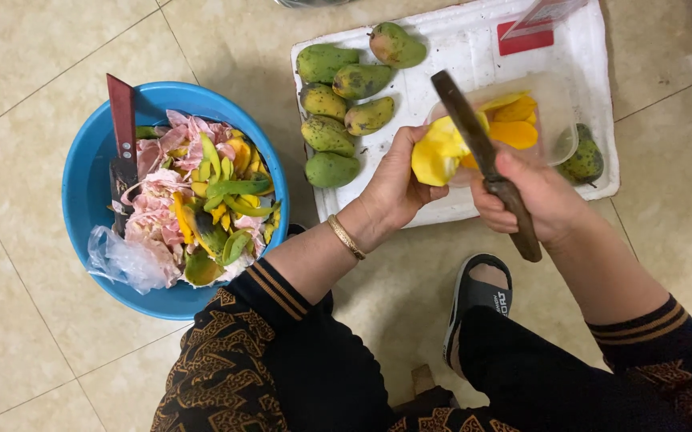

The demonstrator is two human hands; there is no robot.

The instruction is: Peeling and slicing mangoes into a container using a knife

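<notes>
Head view: knife (486,164) blade behind mango (438,152)

Beige tiled floor (26,72) with thin grout lines. Directly on it: a round blue basin (82,200) at the left, a white foam tray (458,32) just to the right, apart from the basin, and a black sandal (474,296) below the tray.
</notes>
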